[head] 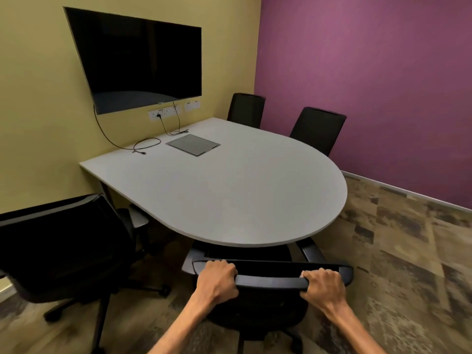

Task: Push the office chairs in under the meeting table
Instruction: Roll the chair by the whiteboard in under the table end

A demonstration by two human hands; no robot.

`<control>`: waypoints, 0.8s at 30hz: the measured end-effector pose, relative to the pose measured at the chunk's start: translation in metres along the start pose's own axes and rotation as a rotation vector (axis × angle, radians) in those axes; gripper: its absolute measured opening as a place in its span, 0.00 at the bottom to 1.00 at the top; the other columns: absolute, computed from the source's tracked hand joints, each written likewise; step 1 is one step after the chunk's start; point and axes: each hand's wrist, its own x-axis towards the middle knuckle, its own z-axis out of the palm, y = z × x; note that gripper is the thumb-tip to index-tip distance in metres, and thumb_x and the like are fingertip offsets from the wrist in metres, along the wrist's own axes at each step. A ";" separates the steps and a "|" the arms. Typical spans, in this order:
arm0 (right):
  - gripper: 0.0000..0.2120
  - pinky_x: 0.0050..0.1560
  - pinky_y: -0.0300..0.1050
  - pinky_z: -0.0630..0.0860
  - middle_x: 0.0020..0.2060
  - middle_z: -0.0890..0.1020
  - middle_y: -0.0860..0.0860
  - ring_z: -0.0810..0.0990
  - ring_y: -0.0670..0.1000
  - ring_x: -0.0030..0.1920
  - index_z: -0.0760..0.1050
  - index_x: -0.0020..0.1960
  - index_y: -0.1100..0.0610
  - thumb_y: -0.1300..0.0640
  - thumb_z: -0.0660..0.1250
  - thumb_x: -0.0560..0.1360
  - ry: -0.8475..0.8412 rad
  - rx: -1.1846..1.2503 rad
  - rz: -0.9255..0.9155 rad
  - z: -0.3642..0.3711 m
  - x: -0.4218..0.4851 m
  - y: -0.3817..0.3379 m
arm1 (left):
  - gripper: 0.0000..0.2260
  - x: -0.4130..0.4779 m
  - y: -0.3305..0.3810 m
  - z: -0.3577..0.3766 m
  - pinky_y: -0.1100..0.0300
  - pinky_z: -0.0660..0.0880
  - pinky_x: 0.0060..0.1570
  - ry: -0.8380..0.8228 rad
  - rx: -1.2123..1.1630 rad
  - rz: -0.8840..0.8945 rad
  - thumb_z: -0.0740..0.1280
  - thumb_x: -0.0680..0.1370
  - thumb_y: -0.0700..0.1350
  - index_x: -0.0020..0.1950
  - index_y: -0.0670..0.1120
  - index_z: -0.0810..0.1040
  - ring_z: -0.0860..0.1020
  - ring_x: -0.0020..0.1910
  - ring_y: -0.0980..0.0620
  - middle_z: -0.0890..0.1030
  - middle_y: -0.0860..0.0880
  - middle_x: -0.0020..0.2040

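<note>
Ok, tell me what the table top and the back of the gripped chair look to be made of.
Table top: probably laminate, matte pale grey; uniform colour, thin clean edge, no grain. Gripped chair: its top rail looks like smooth moulded black plastic with a slight sheen between the left hand and right hand; the back below seems dark mesh or fabric, too dim to tell.

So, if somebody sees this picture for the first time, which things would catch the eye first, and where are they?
First, the two bare hands at the bottom: the left hand and right hand grip the top of a black chair's backrest at the rounded end of the grey meeting table. Next, the dark screen on the yellow wall, upper left, and the purple wall on the right, with two black chairs before it.
</note>
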 end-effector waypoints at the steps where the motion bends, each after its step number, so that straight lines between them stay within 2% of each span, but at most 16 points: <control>1: 0.16 0.20 0.39 0.68 0.18 0.75 0.50 0.75 0.52 0.19 0.80 0.28 0.48 0.53 0.77 0.41 -0.004 -0.009 -0.005 0.004 0.000 0.000 | 0.20 -0.002 -0.001 0.001 0.53 0.68 0.43 -0.001 0.006 0.010 0.59 0.61 0.53 0.46 0.46 0.80 0.79 0.45 0.40 0.81 0.44 0.44; 8: 0.16 0.21 0.40 0.69 0.18 0.74 0.51 0.75 0.55 0.19 0.79 0.26 0.49 0.55 0.79 0.41 0.034 -0.019 0.001 -0.002 0.033 -0.004 | 0.12 0.029 -0.008 -0.011 0.54 0.68 0.39 -0.008 -0.019 -0.013 0.63 0.61 0.48 0.39 0.45 0.79 0.79 0.42 0.41 0.81 0.45 0.39; 13: 0.16 0.20 0.42 0.69 0.18 0.74 0.50 0.75 0.54 0.19 0.78 0.27 0.48 0.54 0.79 0.42 -0.023 -0.026 -0.011 0.003 0.067 0.008 | 0.08 0.057 -0.015 -0.005 0.56 0.65 0.37 0.021 -0.055 -0.017 0.62 0.61 0.48 0.35 0.46 0.74 0.78 0.37 0.42 0.80 0.45 0.36; 17: 0.15 0.22 0.43 0.71 0.19 0.76 0.51 0.76 0.56 0.21 0.79 0.28 0.49 0.54 0.79 0.43 0.016 -0.056 -0.025 0.009 0.092 0.009 | 0.06 0.077 -0.025 -0.005 0.56 0.63 0.37 0.038 -0.049 -0.025 0.63 0.62 0.48 0.32 0.48 0.69 0.77 0.35 0.44 0.79 0.47 0.34; 24: 0.14 0.23 0.42 0.70 0.19 0.75 0.49 0.77 0.55 0.21 0.78 0.27 0.48 0.53 0.79 0.44 -0.001 -0.069 -0.001 0.009 0.118 0.024 | 0.07 0.113 -0.024 -0.006 0.56 0.63 0.35 0.038 -0.033 0.032 0.65 0.64 0.48 0.32 0.48 0.68 0.68 0.28 0.49 0.66 0.53 0.27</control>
